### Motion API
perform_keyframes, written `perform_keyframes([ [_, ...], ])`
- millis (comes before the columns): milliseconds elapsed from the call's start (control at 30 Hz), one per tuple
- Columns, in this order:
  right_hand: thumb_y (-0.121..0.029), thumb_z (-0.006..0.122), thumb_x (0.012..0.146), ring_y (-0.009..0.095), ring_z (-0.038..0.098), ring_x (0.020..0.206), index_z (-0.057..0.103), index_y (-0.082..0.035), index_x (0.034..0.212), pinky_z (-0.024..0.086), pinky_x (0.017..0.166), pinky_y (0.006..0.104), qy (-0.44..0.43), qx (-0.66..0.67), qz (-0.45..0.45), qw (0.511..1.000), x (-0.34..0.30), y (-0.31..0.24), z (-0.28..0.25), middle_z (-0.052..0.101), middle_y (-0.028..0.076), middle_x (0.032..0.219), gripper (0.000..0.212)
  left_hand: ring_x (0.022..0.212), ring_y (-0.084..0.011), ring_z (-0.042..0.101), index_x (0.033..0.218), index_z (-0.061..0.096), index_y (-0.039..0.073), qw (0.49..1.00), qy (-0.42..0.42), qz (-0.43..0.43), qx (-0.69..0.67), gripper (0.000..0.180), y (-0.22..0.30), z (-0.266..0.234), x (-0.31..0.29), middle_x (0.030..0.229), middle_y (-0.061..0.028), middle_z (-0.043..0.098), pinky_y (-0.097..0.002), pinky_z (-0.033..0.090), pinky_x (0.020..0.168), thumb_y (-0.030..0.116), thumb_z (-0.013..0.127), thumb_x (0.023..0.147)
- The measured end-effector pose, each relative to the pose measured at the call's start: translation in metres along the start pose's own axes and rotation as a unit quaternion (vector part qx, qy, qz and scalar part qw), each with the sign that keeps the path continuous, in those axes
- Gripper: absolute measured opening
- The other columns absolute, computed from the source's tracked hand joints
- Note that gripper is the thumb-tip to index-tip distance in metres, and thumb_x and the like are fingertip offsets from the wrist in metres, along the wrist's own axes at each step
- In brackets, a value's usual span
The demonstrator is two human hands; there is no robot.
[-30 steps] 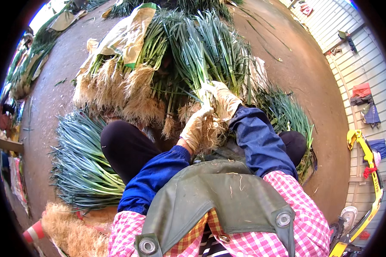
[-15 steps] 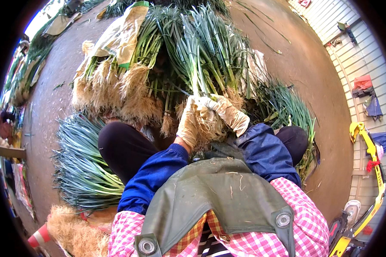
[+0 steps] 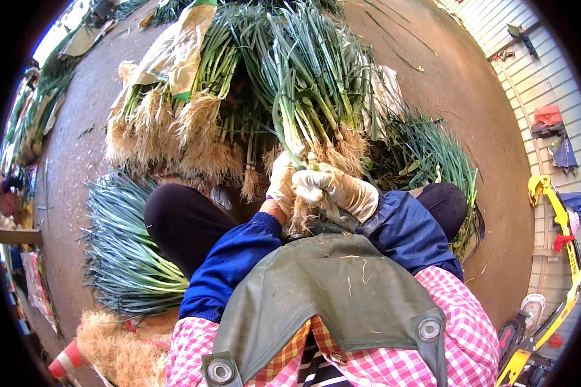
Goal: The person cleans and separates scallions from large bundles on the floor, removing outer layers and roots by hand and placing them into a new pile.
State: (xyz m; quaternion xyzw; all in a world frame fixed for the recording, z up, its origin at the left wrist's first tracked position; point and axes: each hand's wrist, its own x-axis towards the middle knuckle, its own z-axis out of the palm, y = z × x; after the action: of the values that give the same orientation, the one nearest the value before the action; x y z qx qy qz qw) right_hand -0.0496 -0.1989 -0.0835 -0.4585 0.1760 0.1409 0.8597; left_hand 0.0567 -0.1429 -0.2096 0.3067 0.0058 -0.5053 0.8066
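Both gloved hands meet at frame centre. Left hand (image 3: pixel 283 182) and right hand (image 3: pixel 334 188) each grip closed on a scallion bunch (image 3: pixel 306 97), roots down, before the heap (image 3: pixel 193 122).

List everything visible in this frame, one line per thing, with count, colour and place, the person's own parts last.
Held scallion bunch: one, green tops, pale roots, gripped in both hands at centre.
Scallion heap: several bundles, green with tan roots, ahead on the ground.
Cut leaf pile: one, blue-green, beside the left knee.
Loose scallions: one pile, green, by the right knee.
Root pile: one, tan, lower left.
Sack: one, tan with green trim, over the heap.
Yellow tool: one, right edge; kind unclear.
Apron: one, olive green.
Sleeves: two, blue.
Left hand: cream glove, gripping the stalks.
Right hand: cream glove, gripping near the roots.
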Motion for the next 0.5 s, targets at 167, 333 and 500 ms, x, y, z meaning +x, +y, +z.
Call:
perform_keyframes([
  [167, -0.022, 0.065, 0.085, 0.01, 0.057, 0.071, 0.063, -0.007, 0.088, 0.045, 0.063, 0.0251, -0.076, -0.093, -0.031, 0.992, -0.004, -0.011, 0.039, 0.059, -0.002, 0.073, 0.015, 0.056, -0.0117, 0.052, 0.094, 0.055, 0.004, 0.995, -0.046, 0.039, -0.074, 0.03, 0.0, -0.028, 0.009, 0.077, -0.0039, 0.059, -0.0267, 0.047, 0.053, 0.034, 0.056, 0.09],
  [333, -0.025, 0.062, 0.088, 0.011, 0.06, 0.064, 0.063, -0.006, 0.101, 0.05, 0.057, 0.0236, 0.05, -0.138, -0.335, 0.931, 0.056, -0.094, -0.034, 0.063, 0.004, 0.074, 0.022, 0.047, -0.011, 0.049, 0.087, 0.059, 0.003, 0.992, 0.092, -0.017, 0.087, 0.017, 0.011, 0.028, -0.019, 0.061, -0.0011, 0.053, -0.0241, 0.039, 0.041, 0.02, 0.058, 0.089],
  [500, -0.029, 0.065, 0.084, 0.016, 0.061, 0.07, 0.06, -0.006, 0.108, 0.048, 0.062, 0.0293, 0.29, -0.473, -0.212, 0.805, 0.126, -0.115, -0.104, 0.067, 0.01, 0.088, 0.033, 0.046, -0.0102, 0.049, 0.087, 0.061, 0.003, 0.992, 0.057, -0.002, 0.112, 0.015, 0.008, 0.027, -0.017, 0.06, -0.0004, 0.053, -0.0229, 0.039, 0.041, 0.018, 0.059, 0.088],
])
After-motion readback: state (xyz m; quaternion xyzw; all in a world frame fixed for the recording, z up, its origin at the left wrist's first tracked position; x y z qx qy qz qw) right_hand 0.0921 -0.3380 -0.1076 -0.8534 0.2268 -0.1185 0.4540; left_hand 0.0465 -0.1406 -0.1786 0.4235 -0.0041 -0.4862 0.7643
